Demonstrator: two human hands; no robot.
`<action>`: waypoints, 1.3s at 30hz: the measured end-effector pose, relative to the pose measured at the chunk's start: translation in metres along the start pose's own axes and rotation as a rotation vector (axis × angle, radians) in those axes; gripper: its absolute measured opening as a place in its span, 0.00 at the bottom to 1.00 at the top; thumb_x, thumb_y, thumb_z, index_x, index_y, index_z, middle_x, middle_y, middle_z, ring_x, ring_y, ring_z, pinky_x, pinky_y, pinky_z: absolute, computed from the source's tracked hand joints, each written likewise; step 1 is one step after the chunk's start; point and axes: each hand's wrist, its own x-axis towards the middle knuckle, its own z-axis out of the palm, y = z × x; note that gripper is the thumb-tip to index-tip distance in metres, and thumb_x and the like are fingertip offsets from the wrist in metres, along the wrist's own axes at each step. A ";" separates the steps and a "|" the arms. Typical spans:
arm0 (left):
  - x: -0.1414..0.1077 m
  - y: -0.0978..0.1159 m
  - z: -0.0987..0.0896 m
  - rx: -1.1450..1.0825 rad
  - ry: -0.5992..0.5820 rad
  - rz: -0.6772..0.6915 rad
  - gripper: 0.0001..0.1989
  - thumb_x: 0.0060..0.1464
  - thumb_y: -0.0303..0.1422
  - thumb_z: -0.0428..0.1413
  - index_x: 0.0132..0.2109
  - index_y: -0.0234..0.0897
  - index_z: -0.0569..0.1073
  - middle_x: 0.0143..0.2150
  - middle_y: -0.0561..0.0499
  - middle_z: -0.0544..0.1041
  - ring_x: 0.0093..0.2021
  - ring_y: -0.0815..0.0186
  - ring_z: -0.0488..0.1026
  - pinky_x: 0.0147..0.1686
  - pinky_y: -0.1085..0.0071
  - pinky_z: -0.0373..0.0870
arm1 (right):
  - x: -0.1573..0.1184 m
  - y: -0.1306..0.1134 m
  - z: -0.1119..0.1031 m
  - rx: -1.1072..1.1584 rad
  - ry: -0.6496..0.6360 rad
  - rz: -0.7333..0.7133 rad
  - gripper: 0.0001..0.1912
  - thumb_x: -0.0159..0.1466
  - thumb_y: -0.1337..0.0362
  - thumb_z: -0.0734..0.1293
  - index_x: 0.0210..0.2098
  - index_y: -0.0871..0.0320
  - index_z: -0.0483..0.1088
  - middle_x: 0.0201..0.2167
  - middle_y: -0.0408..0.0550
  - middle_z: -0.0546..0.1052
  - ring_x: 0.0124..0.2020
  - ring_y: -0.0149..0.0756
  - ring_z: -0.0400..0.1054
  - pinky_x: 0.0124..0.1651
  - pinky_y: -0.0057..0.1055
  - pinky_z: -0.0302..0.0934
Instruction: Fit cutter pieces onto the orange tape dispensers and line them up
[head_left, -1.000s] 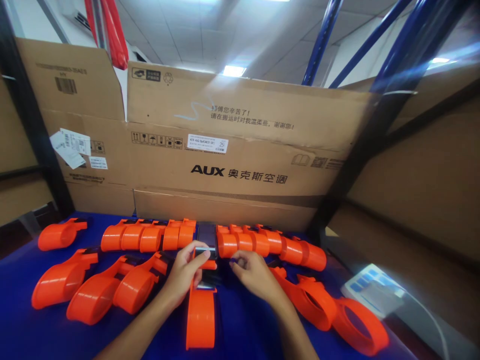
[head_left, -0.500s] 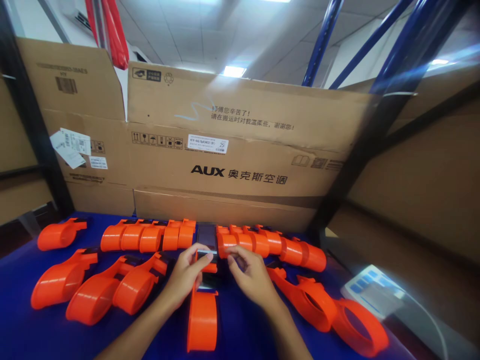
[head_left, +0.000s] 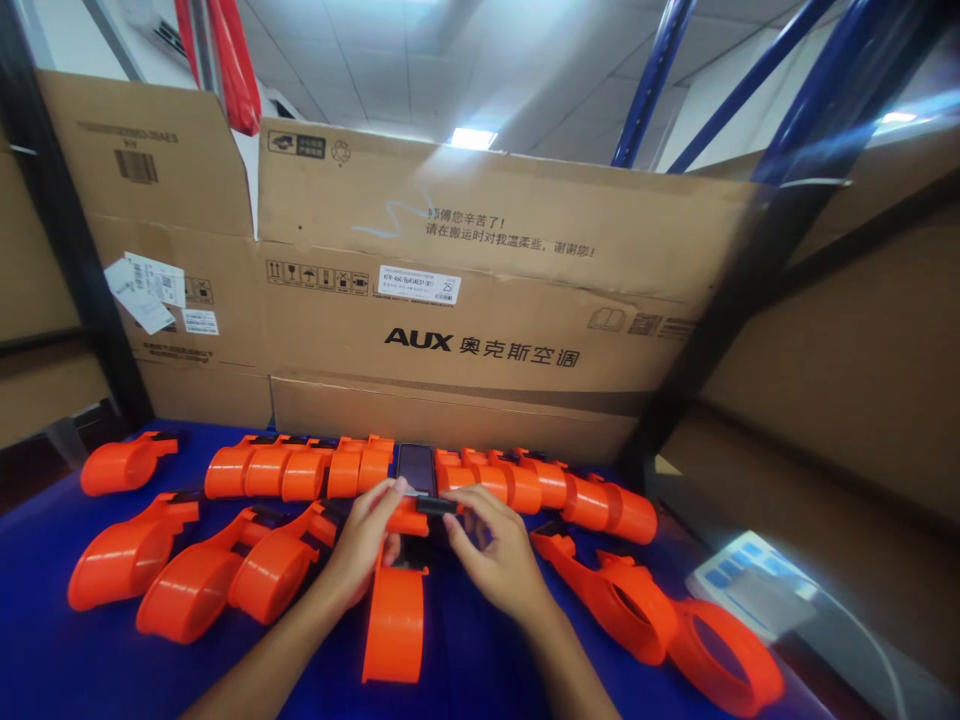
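Left hand (head_left: 366,545) grips an orange dispenser (head_left: 395,625); right hand (head_left: 493,548), at the left's three o'clock, curls by a black cylinder (head_left: 436,506); hold unclear.

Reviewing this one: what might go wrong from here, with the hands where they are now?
The black cylindrical part sticks out toward the right hand, whose grip on it is unclear; it might slip.

Only the left hand plainly holds the orange plastic loop-ended piece, so it could twist if pushed sideways.

The right fingers are close to the right-hand row of orange plastic loops and might knock one.
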 end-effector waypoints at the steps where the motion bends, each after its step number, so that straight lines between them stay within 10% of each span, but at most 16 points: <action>1: 0.000 0.001 0.000 -0.020 0.021 -0.005 0.30 0.53 0.59 0.57 0.44 0.34 0.75 0.24 0.53 0.76 0.11 0.76 0.58 0.10 0.79 0.51 | 0.000 0.002 -0.001 -0.031 0.036 0.028 0.12 0.69 0.60 0.65 0.49 0.55 0.75 0.35 0.48 0.76 0.30 0.36 0.69 0.34 0.31 0.67; 16: -0.002 -0.005 0.001 -0.079 -0.025 0.038 0.27 0.55 0.56 0.58 0.43 0.34 0.74 0.18 0.58 0.69 0.11 0.76 0.57 0.11 0.79 0.51 | -0.001 0.001 0.023 -0.247 -0.336 -0.068 0.04 0.66 0.66 0.69 0.41 0.55 0.73 0.44 0.50 0.77 0.45 0.43 0.69 0.49 0.40 0.62; 26: -0.005 -0.011 0.000 0.100 -0.071 0.031 0.23 0.59 0.55 0.55 0.45 0.39 0.72 0.23 0.60 0.67 0.11 0.76 0.59 0.10 0.79 0.50 | 0.002 0.000 0.012 0.182 0.043 0.154 0.12 0.73 0.58 0.61 0.45 0.55 0.75 0.42 0.51 0.80 0.44 0.43 0.73 0.48 0.38 0.65; 39: -0.009 -0.007 0.005 0.110 -0.151 0.066 0.21 0.60 0.53 0.54 0.44 0.40 0.70 0.19 0.63 0.62 0.11 0.76 0.58 0.12 0.79 0.48 | 0.005 -0.015 0.019 0.293 0.055 0.212 0.12 0.68 0.55 0.68 0.36 0.56 0.77 0.36 0.47 0.79 0.37 0.39 0.70 0.37 0.31 0.60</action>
